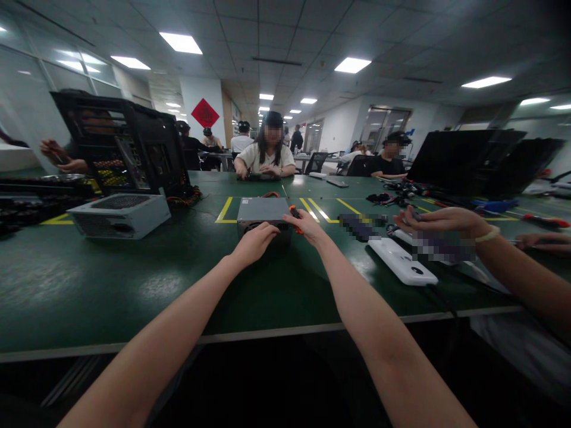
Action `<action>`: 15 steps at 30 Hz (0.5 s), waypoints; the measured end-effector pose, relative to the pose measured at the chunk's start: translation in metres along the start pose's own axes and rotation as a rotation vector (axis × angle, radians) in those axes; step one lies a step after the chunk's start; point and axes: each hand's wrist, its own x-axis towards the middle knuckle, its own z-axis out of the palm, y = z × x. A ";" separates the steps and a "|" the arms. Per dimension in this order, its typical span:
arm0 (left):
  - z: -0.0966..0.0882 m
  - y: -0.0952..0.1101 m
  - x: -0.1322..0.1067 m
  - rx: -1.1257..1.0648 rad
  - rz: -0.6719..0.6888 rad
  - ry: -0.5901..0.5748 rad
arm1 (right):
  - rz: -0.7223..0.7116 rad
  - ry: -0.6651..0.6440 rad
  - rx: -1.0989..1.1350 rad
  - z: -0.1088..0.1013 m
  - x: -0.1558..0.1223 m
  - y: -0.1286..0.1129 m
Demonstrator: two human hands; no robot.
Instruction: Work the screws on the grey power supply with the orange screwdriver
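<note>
A grey metal computer power supply (263,208) sits on the green table in front of me. My left hand (256,241) is against its near face, fingers close together and bent over it; whether a small part is under the fingertips is hidden. Beside the box's right edge, my right hand (308,230) is closed around a screwdriver (295,212) with an orange and black handle. The screwdriver's thin shaft points up and away from me, its tip apart from the power supply. Reddish wires show behind the box.
To the left stand another power supply (120,215) and an open black computer case (129,142). A white power bank-like device (402,261) lies right, near a co-worker's hand (441,221). Black monitors (468,160) stand beyond. Another person (266,148) sits opposite.
</note>
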 end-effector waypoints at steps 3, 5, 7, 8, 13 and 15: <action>-0.010 -0.005 -0.005 -0.090 -0.067 0.021 | 0.000 0.005 -0.008 0.000 0.000 0.000; -0.016 -0.007 -0.009 -0.110 -0.086 -0.051 | -0.002 0.008 -0.014 -0.001 -0.001 0.001; -0.023 -0.007 -0.013 -0.134 -0.077 -0.171 | -0.005 0.007 -0.022 -0.001 -0.001 0.001; -0.027 -0.005 -0.014 -0.158 -0.067 -0.230 | -0.007 0.006 -0.027 -0.001 -0.002 0.002; -0.041 0.005 -0.018 -0.342 -0.035 -0.445 | -0.009 0.000 -0.048 0.000 -0.001 0.003; -0.044 0.006 -0.019 -0.386 -0.043 -0.568 | -0.008 -0.005 -0.051 0.000 0.000 0.004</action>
